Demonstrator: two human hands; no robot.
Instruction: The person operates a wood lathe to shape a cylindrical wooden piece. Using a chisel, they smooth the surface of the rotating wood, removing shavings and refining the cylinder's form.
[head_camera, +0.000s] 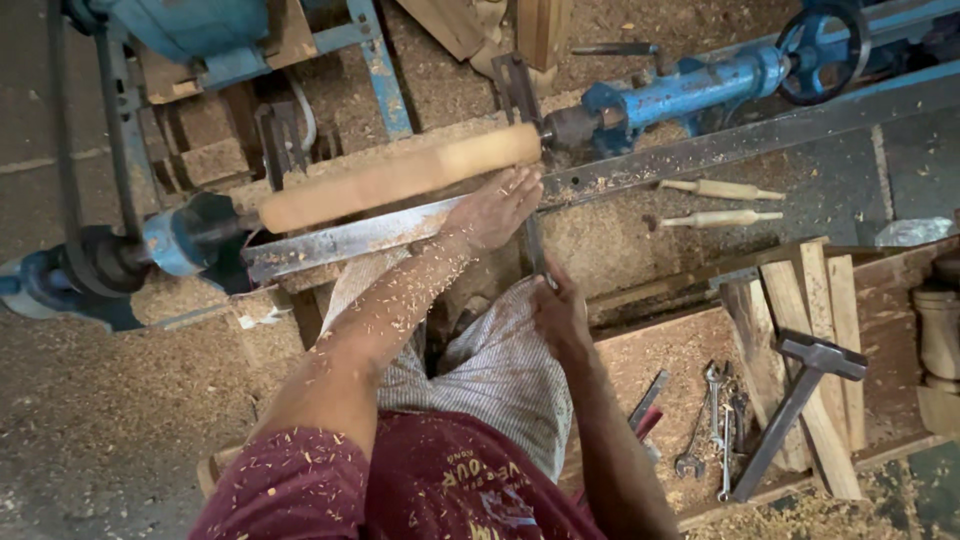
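The wood cylinder (400, 178) sits on the blue lathe (680, 85), clamped between the two ends, and it looks blurred at the surface — I judge it is spinning. The left hand (495, 208) lies flat on the metal rest bar (350, 238) just under the cylinder, the fingers spread and not closed around anything I can see; probably it presses the chisel (533, 245) down so the tool stays steady. The right hand (558, 310) is lower, near the knee, and its grip is closed on the chisel's end, so it can guide the angle. Shavings cover the forearm and the floor (90, 430).

Behind the bed, two more chisels with wooden handles (720, 203) lie side by side, within reach. In the wooden tray (650, 350) at the right I count one hammer (800, 400) and about three wrenches (712, 425) — the exact number is hard to tell. Several wooden slats (800, 300) lean on the tray.
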